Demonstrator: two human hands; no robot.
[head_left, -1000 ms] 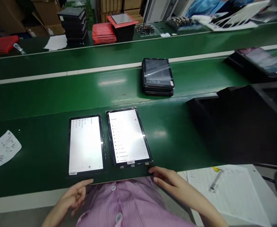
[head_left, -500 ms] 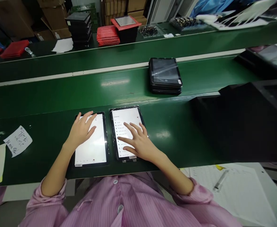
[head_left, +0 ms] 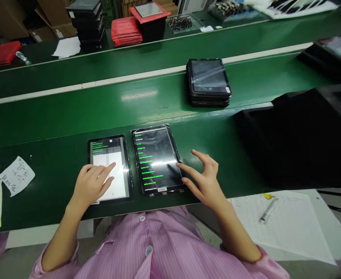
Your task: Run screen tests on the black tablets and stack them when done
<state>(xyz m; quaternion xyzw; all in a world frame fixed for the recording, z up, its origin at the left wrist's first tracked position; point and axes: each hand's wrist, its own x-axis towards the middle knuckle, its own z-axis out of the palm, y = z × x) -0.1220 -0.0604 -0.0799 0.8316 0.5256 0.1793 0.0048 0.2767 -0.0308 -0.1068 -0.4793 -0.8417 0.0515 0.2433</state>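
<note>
Two tablets lie side by side, screens up, near the front edge of the green workbench. The left tablet is lit, with green text on a dark band above a white area. Over its lower left part is my left hand, index finger stretched out above the screen, other fingers loosely bent. Green lines of text on black fill the right tablet. My right hand is at that tablet's right edge, fingers spread, thumb and index fingertip at the border. Neither hand holds anything; whether the fingertips touch the glass I cannot tell.
A stack of tablets stands on the green belt beyond. To the right is a large black box-like object. Handwritten notes lie at left. Papers with a pen rest below the bench at right. Red pouches are on the far shelf.
My right hand has moved right, off the right tablet's screen, which turned from a white list to green text on black. My left hand moved down its tablet, whose screen now shows a dark band.
</note>
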